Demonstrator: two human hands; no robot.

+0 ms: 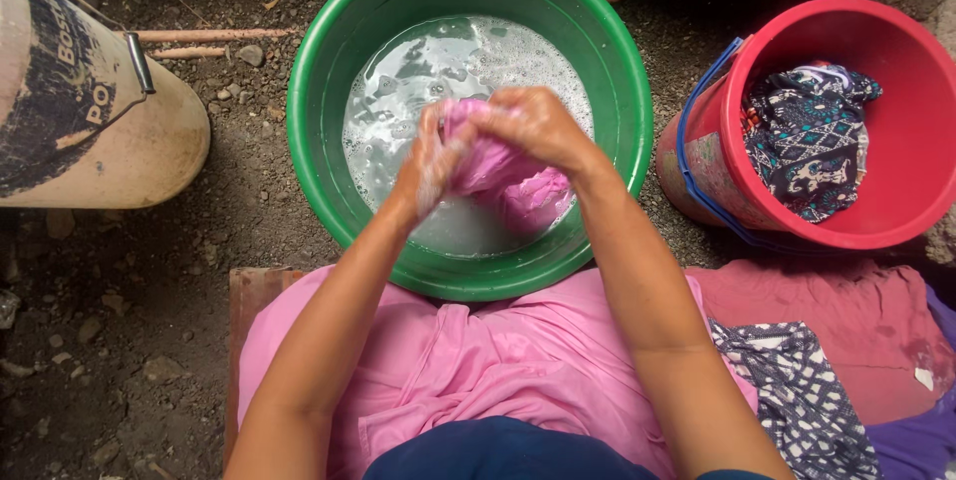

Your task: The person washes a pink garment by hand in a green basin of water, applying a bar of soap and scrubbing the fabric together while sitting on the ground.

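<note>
Directly beneath your hands sits the wide round green plastic basin (329, 72), holding cloudy, soapy water; keep your rubbing over its middle so the drips fall back in and not on the dirt ground (129, 341). Well off to the right of your right hand stands the red plastic bucket (896, 72) with a dark patterned garment (807, 141) bundled inside, and well to the left of your left hand lies a tan drum (110, 141) on its side. Between your hands is the wet pink cloth (498, 171), its lower part trailing into the water. Your left hand (430, 156) and right hand (533, 126) are both clenched tight on it, knuckles nearly touching. Work a short bunch at a time, I'd judge, gripping close so the fabric rubs against itself.
</note>
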